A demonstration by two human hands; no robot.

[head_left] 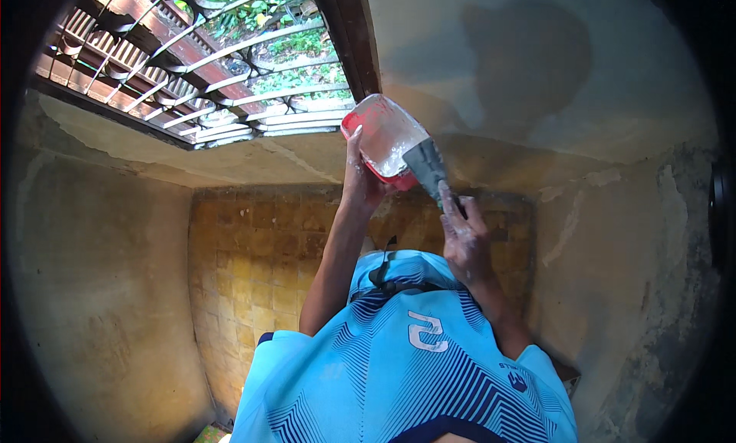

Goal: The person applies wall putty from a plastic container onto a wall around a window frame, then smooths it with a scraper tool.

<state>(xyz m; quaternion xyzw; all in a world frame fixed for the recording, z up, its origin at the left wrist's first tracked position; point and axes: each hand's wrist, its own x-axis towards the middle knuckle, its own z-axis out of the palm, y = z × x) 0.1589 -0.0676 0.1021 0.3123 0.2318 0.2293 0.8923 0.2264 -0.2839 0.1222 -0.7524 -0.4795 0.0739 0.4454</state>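
Observation:
My left hand (362, 175) is closed around a red plastic container (371, 121), its thumb against the near left side. White paste coats the inside of the container. In my right hand (464, 236) is a putty knife (425, 165) with a dark, smeared blade. The blade's wide edge reaches over the container's right rim, at the paste. Whitish smears cover the fingers of my right hand, and some show on my left thumb.
A barred window (222, 67) with a dark frame opens at the upper left, with plants outside. Patchy plastered walls (100, 274) stand on both sides. Yellow-brown tiles (253, 267) cover the floor below. A head-shaped shadow falls on the wall ahead (429, 44).

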